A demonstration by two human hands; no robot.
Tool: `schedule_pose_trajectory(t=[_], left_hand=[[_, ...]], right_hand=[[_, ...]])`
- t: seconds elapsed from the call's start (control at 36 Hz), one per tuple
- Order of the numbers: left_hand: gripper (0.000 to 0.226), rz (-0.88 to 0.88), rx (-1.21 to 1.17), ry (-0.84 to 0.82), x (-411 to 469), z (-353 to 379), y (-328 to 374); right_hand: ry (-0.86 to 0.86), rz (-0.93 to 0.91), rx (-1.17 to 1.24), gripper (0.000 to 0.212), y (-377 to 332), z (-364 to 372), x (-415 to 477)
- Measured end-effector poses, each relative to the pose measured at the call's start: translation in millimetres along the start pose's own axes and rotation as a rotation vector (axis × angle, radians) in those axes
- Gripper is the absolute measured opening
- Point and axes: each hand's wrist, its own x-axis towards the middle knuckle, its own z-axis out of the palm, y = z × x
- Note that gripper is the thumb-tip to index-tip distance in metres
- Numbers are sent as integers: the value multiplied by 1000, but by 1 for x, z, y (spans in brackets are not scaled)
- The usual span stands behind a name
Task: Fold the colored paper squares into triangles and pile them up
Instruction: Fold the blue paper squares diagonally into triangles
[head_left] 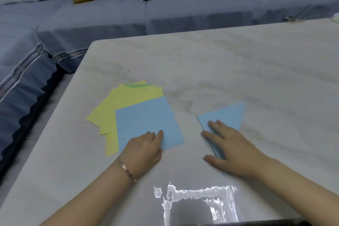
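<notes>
Now the right grip (233,149), fingers straight, is pressing the blue triangle (227,115) on the counter (238,64); the left grip (145,150) is lying loose on the blue square (146,119) (atop yellow squares (113,108)). Rubbing along the fold edge should sharpen it.

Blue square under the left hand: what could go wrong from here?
1. The left hand rests flat on the near corner of the blue square, which lies on fanned yellow sheets. Sliding it out may drag those along and scatter the fan.
2. The right hand presses the blue triangle flat. If the crease is weak, the flap may spring open once released, so the pile may sit unevenly.
</notes>
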Motion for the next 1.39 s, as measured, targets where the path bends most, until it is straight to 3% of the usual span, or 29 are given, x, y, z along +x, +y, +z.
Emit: schedule_pose_trajectory(t=[0.08,0.33,0.39,0.44,0.47,0.58,0.64,0.75,0.86,0.92,0.97,1.03,1.14,1.19,1.28,1.39], left_hand=[[46,19,19,20,2,5,-1],[96,-42,28,37,-3,9,-7],[83,-34,22,65,-5,10,-13],[48,-72,18,63,-6,7,-17],[42,-122,4,45,-7,6,-18],[54,-235,-54,-13,-11,11,-19],[54,-232,-64,-49,-12,11,-19],[57,-273,-93,-98,-11,6,-19],[57,-296,-208,-144,-9,0,-17],[49,-304,-243,-151,-7,-4,-17],[39,-281,-251,-150,-7,-5,-19],[35,-274,-331,-164,-8,-6,-21],[70,-272,-428,-123,-8,-7,-31],[56,-197,-397,-78,-9,-13,-34],[36,-148,-335,-3,-10,-18,-32],[52,-184,-403,54,-10,-32,-17]], right_hand=[[41,17,-81,72,-5,13,-2],[114,339,-67,65,39,18,7],[126,467,-47,56,57,12,11],[172,586,-16,51,66,3,14],[209,609,7,50,65,-1,17],[370,371,313,44,18,-17,32],[297,291,545,43,-17,-21,42],[98,324,916,51,-68,-21,67],[97,460,1171,62,-87,-18,85],[95,506,1287,51,-92,-19,88],[101,495,1367,5,-94,-21,87],[105,483,1389,19,-93,-22,84],[97,497,1473,12,-86,-24,78],[33,499,1565,4,-82,-27,75],[2,516,1671,15,-77,-29,71],[24,456,1658,11,-75,-32,67]])
